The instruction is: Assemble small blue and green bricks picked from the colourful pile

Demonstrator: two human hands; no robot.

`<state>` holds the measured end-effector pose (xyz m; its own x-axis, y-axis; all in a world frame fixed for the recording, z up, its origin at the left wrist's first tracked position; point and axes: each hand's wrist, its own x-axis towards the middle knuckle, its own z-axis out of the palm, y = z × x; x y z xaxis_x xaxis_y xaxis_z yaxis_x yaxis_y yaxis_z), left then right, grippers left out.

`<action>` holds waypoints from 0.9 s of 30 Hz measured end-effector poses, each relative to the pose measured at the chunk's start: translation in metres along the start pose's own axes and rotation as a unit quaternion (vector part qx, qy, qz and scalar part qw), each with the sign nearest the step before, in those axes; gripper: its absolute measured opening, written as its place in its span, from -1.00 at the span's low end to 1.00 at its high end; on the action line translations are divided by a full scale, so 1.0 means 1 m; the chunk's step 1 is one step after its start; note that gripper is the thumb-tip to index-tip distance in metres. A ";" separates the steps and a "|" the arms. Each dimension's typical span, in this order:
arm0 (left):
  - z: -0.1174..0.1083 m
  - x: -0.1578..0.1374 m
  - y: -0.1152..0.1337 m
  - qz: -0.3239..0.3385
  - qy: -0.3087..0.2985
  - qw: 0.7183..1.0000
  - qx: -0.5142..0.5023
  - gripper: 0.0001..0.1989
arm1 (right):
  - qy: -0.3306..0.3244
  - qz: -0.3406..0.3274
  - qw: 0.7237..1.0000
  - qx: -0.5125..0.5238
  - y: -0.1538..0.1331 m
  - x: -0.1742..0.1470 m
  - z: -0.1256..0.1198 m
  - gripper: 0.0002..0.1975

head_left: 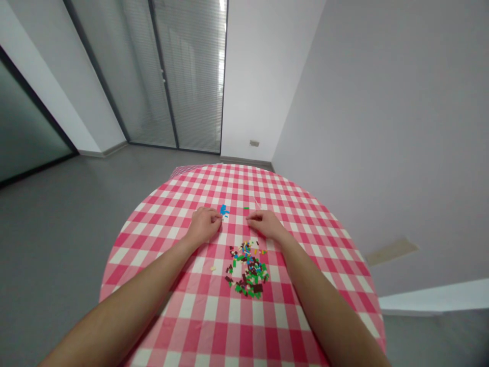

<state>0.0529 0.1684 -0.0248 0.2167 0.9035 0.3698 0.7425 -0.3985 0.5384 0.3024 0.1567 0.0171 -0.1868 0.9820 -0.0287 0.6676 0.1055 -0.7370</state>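
My left hand [206, 223] rests on the checked cloth with its fingers curled and fingertips drawn together. Right beside those fingertips lies a small group of blue toy bricks [223, 209]. My right hand [266, 225] faces it from the other side, thumb and fingers closed in a pinch. Whatever either hand may hold is too small to make out. Just beyond the right fingertips is a single green brick [246, 208]. Nearer to me, between my forearms, spreads a loose pile of tiny bricks [250, 275] in green, dark brown, blue, yellow and cream.
A red and white checked tablecloth [191, 316] covers the round table. One cream brick [213, 268] lies left of the pile. Behind the table stand a glass partition with blinds [191, 92] and a white wall [263, 76] with a socket [254, 143].
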 end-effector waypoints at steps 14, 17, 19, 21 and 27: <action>-0.017 -0.023 0.041 0.190 -0.213 0.957 -0.055 -0.91 | -0.205 -0.080 0.953 -0.211 -0.050 -0.057 0.021 -0.89; -0.014 -0.022 0.039 0.185 -0.217 0.956 -0.065 -0.89 | -0.194 -0.084 0.944 -0.252 -0.058 -0.058 0.026 -0.87; -0.013 -0.022 0.038 0.182 -0.221 0.955 -0.079 -0.88 | -0.194 -0.091 0.940 -0.266 -0.061 -0.059 0.026 -0.83; -0.013 -0.022 0.038 0.181 -0.220 0.954 -0.092 -0.86 | -0.201 -0.090 0.936 -0.275 -0.062 -0.059 0.023 -0.81; -0.012 -0.022 0.037 0.184 -0.224 0.950 -0.118 -0.85 | -0.207 -0.077 0.924 -0.312 -0.060 -0.061 0.012 -0.79</action>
<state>0.0686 0.1322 -0.0038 0.7214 0.6517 0.2342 0.4129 -0.6763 0.6100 0.2649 0.0882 0.0552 -0.4876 0.8173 -0.3071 0.8716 0.4357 -0.2245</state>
